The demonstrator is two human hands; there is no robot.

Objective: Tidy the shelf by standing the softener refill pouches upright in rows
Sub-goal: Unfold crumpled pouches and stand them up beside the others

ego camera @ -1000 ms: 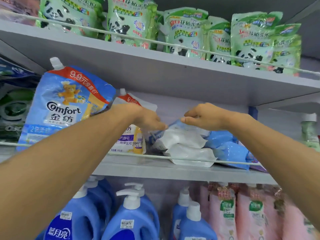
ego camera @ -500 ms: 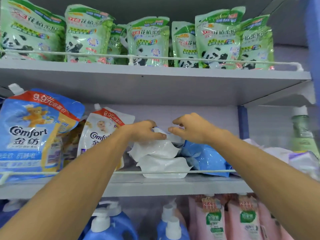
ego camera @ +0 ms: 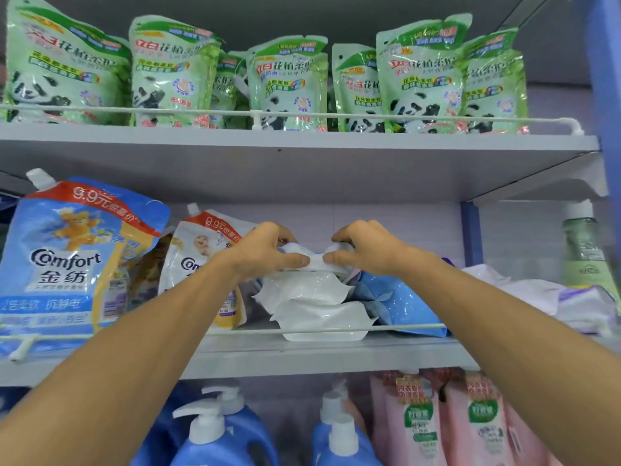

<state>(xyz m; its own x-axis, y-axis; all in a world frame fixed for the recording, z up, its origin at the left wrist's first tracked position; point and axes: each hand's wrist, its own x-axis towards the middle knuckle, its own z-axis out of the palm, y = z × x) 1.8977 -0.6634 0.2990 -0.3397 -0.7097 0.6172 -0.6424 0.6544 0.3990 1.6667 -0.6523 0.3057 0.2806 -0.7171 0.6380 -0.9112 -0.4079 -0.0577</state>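
Where white pouches (ego camera: 312,297) lie flat, a rail (ego camera: 403,326) fronts the shelf (ego camera: 302,354)

Head camera, close, angled up at middle shelf (ego camera: 302,356).

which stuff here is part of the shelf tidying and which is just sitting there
In the job: left hand, right hand, top white pouch both grip, flat white pouches beneath, flat blue pouches.
Just there: green panda pouches, blue pump bottles, pink pouches, green bottle.
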